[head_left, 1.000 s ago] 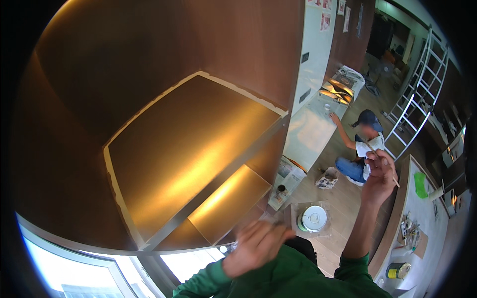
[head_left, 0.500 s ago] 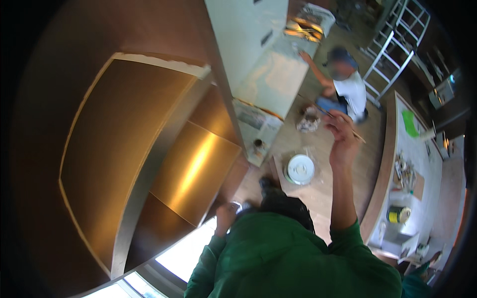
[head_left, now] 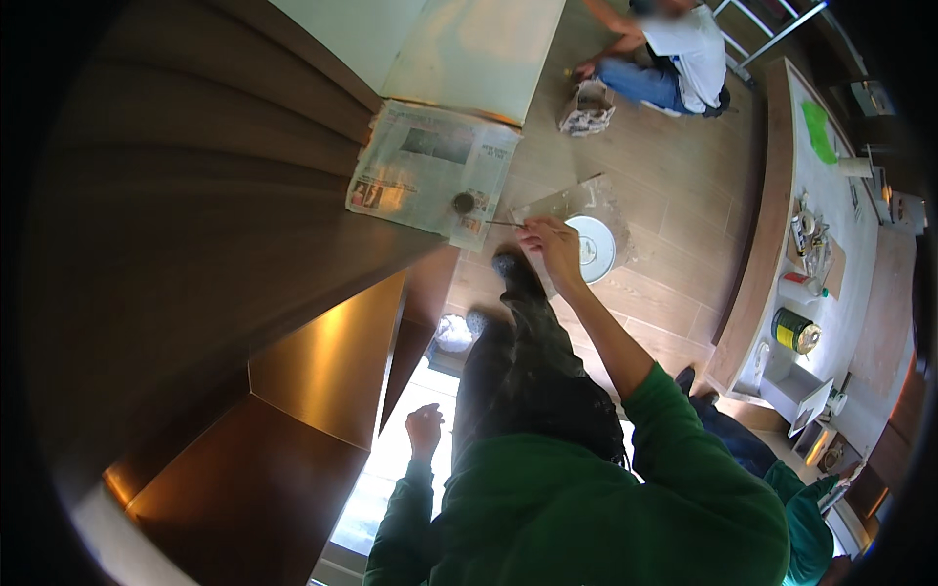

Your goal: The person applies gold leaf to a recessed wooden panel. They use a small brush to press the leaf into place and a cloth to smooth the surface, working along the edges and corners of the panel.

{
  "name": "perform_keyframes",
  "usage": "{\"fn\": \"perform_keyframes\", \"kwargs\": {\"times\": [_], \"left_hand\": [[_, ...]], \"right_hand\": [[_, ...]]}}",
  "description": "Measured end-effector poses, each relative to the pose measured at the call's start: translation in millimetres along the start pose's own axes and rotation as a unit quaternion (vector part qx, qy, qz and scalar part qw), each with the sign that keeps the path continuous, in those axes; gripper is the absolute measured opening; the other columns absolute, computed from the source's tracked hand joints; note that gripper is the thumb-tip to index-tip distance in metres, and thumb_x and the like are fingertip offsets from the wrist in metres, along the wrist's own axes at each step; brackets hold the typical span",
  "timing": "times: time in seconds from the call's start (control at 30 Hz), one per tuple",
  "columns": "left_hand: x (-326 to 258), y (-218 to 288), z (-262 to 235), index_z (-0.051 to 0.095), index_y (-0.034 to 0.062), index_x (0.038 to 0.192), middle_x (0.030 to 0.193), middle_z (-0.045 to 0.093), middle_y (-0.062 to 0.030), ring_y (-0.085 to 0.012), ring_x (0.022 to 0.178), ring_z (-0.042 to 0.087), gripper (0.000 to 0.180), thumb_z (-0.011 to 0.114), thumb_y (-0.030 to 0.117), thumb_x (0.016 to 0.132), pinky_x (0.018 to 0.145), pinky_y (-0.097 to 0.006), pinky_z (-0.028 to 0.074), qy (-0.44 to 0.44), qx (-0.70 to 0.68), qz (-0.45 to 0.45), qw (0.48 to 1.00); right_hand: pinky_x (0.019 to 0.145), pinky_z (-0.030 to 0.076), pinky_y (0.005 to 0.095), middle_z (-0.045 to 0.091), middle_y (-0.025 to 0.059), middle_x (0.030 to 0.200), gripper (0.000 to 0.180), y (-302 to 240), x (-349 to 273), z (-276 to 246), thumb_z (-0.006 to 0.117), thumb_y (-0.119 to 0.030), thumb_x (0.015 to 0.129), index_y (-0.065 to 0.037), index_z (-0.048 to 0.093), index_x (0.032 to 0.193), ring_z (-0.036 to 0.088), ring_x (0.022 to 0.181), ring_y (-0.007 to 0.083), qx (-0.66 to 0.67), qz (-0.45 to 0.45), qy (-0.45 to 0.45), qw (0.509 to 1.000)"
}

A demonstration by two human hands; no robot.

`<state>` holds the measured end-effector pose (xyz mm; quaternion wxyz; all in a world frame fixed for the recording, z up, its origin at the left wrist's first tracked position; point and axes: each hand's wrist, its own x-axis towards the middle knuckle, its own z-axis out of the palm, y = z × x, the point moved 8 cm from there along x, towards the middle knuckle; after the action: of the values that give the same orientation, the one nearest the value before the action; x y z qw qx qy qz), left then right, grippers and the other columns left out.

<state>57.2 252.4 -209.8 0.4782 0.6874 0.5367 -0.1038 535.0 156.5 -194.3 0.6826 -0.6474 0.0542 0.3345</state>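
Note:
My right hand (head_left: 555, 252) is closed on a thin brush (head_left: 506, 225), whose tip points left. The tip is near a small dark round pot (head_left: 463, 203), slightly apart from it. That pot sits on newspaper (head_left: 396, 146) spread over the end of a pale panel. Below my right hand, partly hidden by it, a white round bucket (head_left: 596, 250) stands on a stained sheet (head_left: 611, 200). My left hand (head_left: 424, 430) hangs low beside my leg, its fingers loosely bent and apart, with nothing seen in them.
Brown and bronze-coloured panels (head_left: 327, 352) rise on my left. A co-worker (head_left: 684, 59) sits on the floor ahead beside a paper-lined container (head_left: 588, 109), near a ladder (head_left: 782, 34). To the right a worktop (head_left: 772, 205) bears cans and tools. Another person's teal sleeve (head_left: 801, 518) is behind.
My right hand has moved left and down with the brush, from raised in the air to near the small pot. My left hand has dropped slightly. The view has shifted.

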Motion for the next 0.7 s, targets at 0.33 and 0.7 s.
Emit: {"fn": "perform_keyframes", "kwargs": {"times": [0.33,0.7], "left_hand": [[31,23,16,0.076,-0.005,0.101,0.08,0.075,-0.0149,-0.0219,0.069,0.073,0.025,0.062,0.013,0.09,0.069,-0.032,0.056,-0.007,-0.006,-0.054,0.999],[20,-3,31,0.073,-0.0061,0.102,0.081,0.072,-0.0122,-0.0198,0.07,0.072,0.024,0.058,0.012,0.095,0.066,-0.03,0.058,-0.043,-0.094,-0.129,0.986]], "right_hand": [[0.076,0.057,0.0384,0.076,0.0153,0.087,0.027,75,106,77,0.062,-0.026,0.092,-0.006,0.077,0.105,0.074,0.08,0.0296,-0.294,-0.133,-0.001,0.947],[0.081,0.056,0.0475,0.075,0.0192,0.09,0.026,101,130,98,0.063,-0.029,0.093,-0.01,0.078,0.103,0.072,0.085,0.039,-0.438,-0.14,-0.019,0.888]]}}
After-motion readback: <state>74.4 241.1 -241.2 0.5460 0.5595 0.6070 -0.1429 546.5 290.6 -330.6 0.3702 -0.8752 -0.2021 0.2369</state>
